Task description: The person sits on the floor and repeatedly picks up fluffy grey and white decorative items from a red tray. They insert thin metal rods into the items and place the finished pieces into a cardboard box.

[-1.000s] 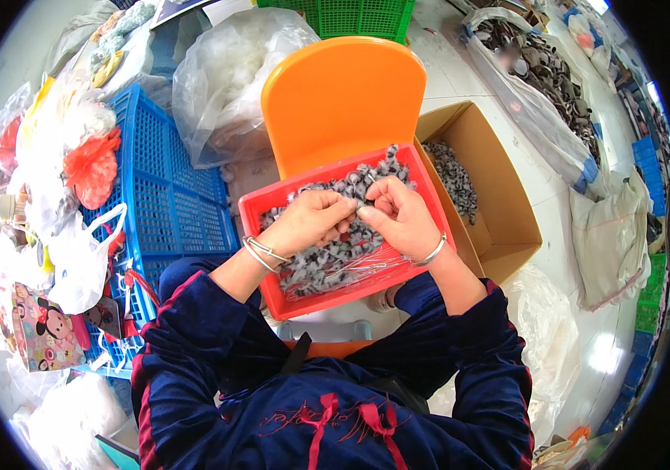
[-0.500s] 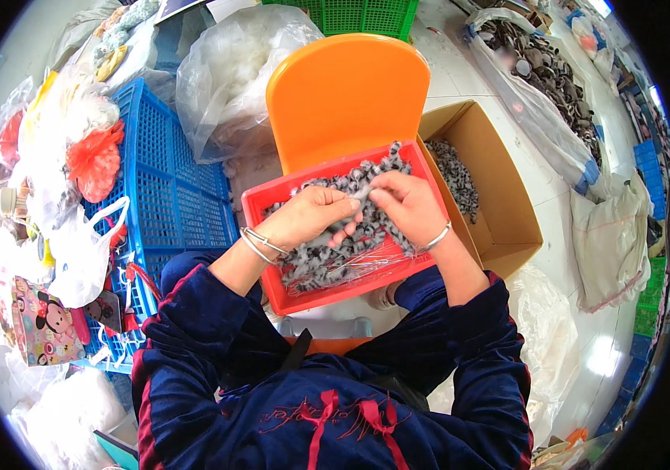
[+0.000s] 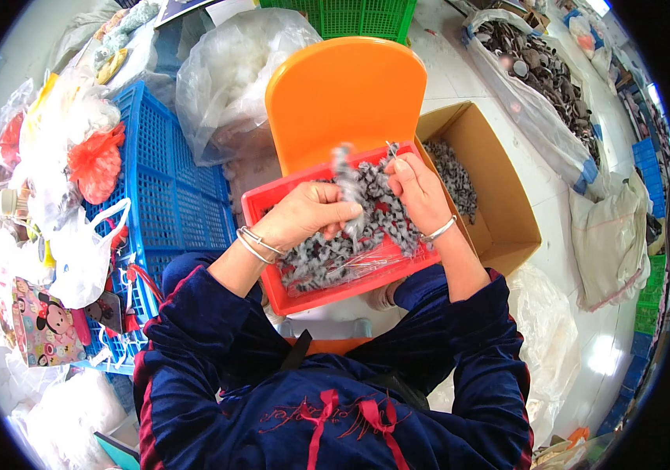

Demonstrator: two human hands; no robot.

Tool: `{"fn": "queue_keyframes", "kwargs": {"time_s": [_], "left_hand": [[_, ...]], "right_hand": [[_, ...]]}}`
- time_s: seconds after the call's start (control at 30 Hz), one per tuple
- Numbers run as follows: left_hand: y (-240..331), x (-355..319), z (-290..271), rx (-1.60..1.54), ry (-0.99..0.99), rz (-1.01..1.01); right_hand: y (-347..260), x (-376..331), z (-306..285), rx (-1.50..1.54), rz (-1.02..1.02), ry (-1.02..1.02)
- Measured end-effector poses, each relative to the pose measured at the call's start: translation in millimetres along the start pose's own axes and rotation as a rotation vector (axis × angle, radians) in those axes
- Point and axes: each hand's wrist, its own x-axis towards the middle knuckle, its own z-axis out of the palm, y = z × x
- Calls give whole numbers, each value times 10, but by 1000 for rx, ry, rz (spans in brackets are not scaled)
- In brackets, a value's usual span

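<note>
Over the red tray (image 3: 304, 302), my left hand (image 3: 304, 215) pinches a fluffy grey striped plush piece (image 3: 348, 186) between thumb and fingers. Motion blurs this piece, which sticks up past the fingertips. My right hand (image 3: 421, 196) is closed in a pinch at the tray's far right corner, apart from the left. Whatever is between its fingertips is too small to make out. Grey-and-black fluffy pieces (image 3: 311, 266) fill much of the tray. Thin, shiny wire-like sticks (image 3: 362, 265) lie along its near side.
The tray rests on an orange chair (image 3: 347, 102). To its right stands a cardboard box (image 3: 511, 227) holding more fluffy pieces. A blue crate (image 3: 174, 184) with bags is at the left, a clear bag of white stuffing (image 3: 241, 78) behind it, and a sack of brown pieces (image 3: 539, 78) at the far right.
My hands were together over the tray. Now the right has moved away to the right, while the left holds the plush piece up, its far end raised.
</note>
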Motion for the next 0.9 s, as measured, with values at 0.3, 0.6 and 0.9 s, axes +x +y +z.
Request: {"fn": "queue_keyframes", "kwargs": {"time_s": [0.3,0.6,0.9], "left_hand": [[16,29,38,-127,357,196],[-59,90,122,-32,407,252],[-71,77,129,-2,336,330]], "right_hand": [[-36,-197,149,199,145,-149],[15,-153,343,103,38,-124],[50,-123,280,77,47,-160]]}}
